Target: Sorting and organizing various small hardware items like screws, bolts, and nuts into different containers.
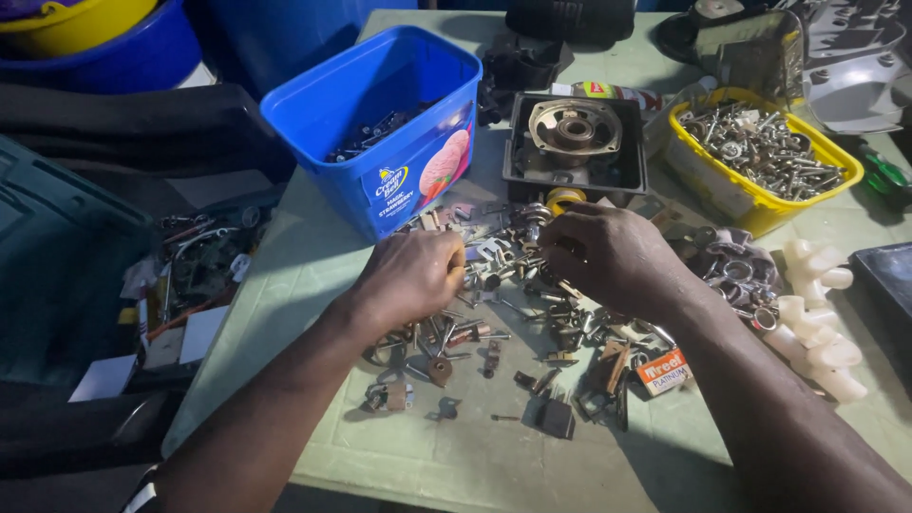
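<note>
My left hand (pixel 413 275) rests knuckles-up on a scattered heap of small metal parts (pixel 494 342) on a pale green table (pixel 313 256); its fingers are curled in, and what they pinch is hidden. My right hand (pixel 613 255) hovers over the same heap, fingers bent down among the pieces near a yellow ring (pixel 562 198). Whether it grips a piece cannot be made out.
A blue plastic tub (pixel 380 123) with a few metal bits stands behind my left hand. A black tray holding a round metal housing (pixel 575 128) sits centre back. A yellow tub of screws and bolts (pixel 760 157) is at the right, white plastic fittings (pixel 817 313) beside it. A cluttered box (pixel 190 275) lies off the table's left edge.
</note>
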